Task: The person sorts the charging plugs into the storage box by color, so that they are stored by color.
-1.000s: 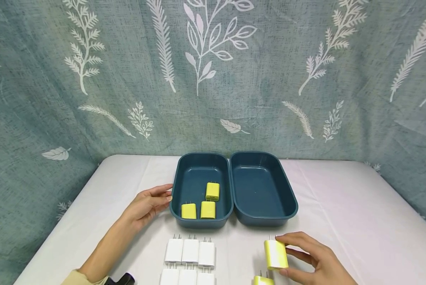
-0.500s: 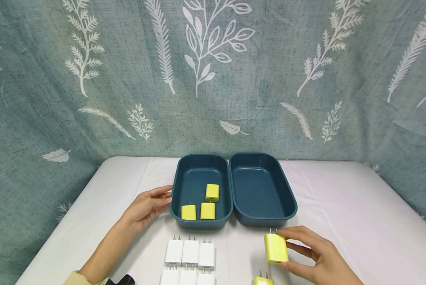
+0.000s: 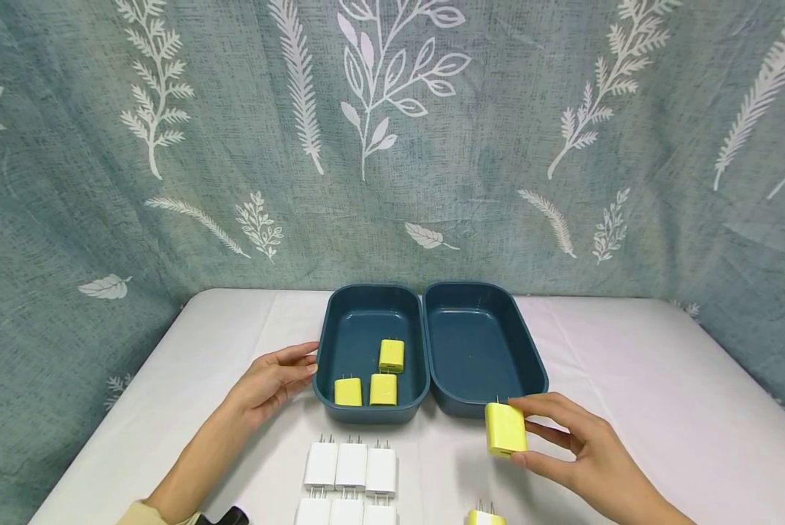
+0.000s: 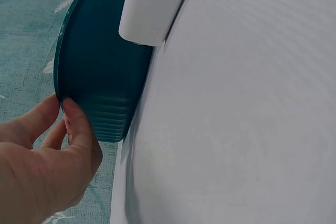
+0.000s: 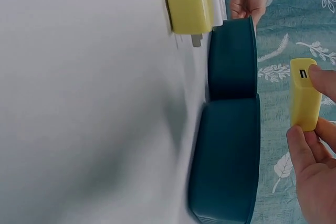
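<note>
My left hand is at the left side of the left dark blue bin. In the left wrist view its thumb and fingers pinch the bin's rim. Three yellow USB chargers lie in this bin, one of them a yellow charger behind the other two. Between thumb and fingertips, my right hand holds another yellow charger above the table, its prongs pointing away. It is just in front of the right blue bin, which has no charger in it.
Several white chargers lie in rows in front of the left bin. One more yellow charger lies at the bottom edge of the head view. A patterned green curtain hangs behind the white-covered table.
My right hand has lifted the yellow charger and carried it away from me, toward the right bin. The left hand has stayed at the left bin's rim.
</note>
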The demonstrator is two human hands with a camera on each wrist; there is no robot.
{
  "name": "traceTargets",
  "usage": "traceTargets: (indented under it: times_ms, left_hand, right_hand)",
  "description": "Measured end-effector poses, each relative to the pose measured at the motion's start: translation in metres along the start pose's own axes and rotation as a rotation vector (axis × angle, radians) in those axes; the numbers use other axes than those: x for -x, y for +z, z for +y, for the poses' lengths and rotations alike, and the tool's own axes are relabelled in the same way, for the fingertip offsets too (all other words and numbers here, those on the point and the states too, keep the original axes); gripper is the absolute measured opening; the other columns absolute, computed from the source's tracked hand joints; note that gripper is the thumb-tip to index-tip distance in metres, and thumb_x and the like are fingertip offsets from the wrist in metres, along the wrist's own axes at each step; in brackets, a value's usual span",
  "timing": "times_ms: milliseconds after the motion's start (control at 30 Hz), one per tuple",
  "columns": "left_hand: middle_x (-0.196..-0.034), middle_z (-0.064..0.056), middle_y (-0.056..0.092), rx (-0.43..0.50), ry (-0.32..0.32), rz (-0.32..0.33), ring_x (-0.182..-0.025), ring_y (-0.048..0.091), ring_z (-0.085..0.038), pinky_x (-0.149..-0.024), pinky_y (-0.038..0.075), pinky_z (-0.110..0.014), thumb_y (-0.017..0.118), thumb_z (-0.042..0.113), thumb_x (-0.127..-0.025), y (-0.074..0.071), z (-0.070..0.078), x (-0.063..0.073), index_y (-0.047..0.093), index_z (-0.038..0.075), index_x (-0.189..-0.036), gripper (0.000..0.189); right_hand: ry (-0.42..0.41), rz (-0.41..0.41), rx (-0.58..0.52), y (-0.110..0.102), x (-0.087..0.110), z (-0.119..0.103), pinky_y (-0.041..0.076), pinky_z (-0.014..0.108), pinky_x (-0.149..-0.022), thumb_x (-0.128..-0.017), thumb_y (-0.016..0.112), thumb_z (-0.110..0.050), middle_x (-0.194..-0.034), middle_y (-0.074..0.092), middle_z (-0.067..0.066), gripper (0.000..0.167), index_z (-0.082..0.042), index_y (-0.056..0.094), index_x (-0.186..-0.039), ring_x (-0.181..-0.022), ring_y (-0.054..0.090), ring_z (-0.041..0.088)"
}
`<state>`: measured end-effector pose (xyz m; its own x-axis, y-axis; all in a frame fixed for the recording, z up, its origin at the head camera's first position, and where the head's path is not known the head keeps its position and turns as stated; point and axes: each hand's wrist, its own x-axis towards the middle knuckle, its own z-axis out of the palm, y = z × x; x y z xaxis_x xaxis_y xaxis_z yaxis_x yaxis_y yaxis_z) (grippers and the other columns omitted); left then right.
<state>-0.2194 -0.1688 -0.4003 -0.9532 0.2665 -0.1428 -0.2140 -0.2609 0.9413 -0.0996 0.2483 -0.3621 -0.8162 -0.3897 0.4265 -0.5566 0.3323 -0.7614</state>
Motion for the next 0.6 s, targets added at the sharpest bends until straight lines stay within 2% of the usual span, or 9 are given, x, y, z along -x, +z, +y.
traceTargets:
  times_ms: [133, 400, 600]
  left_hand:
    - [-0.105, -0.008, 0.066, 0.005, 0.004, -0.014, -0.092, 0.066, -0.013, -0.084, 0.055, -0.024, 0.061, -0.01, -0.091, 0.0, 0.0, 0.001, 0.044, -0.012, -0.142, 0.053]
    - [-0.104, -0.007, 0.065, 0.0, 0.006, -0.002, -0.091, 0.066, -0.012, -0.083, 0.055, -0.024, 0.061, -0.01, -0.091, 0.001, 0.002, 0.002, 0.045, -0.012, -0.141, 0.053]
    - [-0.104, -0.008, 0.065, 0.006, 0.008, -0.007, -0.092, 0.066, -0.013, -0.084, 0.055, -0.024, 0.061, -0.01, -0.091, 0.0, 0.001, 0.002, 0.044, -0.012, -0.142, 0.053]
  right_hand:
    - [-0.011, 0.007, 0.013, -0.001, -0.008, 0.0, 0.053, 0.031, -0.091, -0.08, 0.08, 0.0, -0.125, 0.06, 0.006, 0.054, -0.008, 0.061, -0.13, -0.112, 0.059, 0.014]
    - [-0.025, 0.0, 0.051, -0.006, -0.029, -0.004, 0.052, 0.031, -0.091, -0.08, 0.081, -0.001, -0.125, 0.06, 0.004, 0.053, -0.006, 0.061, -0.13, -0.114, 0.058, 0.013]
    - [-0.017, 0.015, 0.049, -0.008, -0.045, -0.008, 0.052, 0.031, -0.092, -0.081, 0.08, -0.001, -0.124, 0.061, 0.004, 0.052, -0.011, 0.063, -0.129, -0.113, 0.059, 0.014]
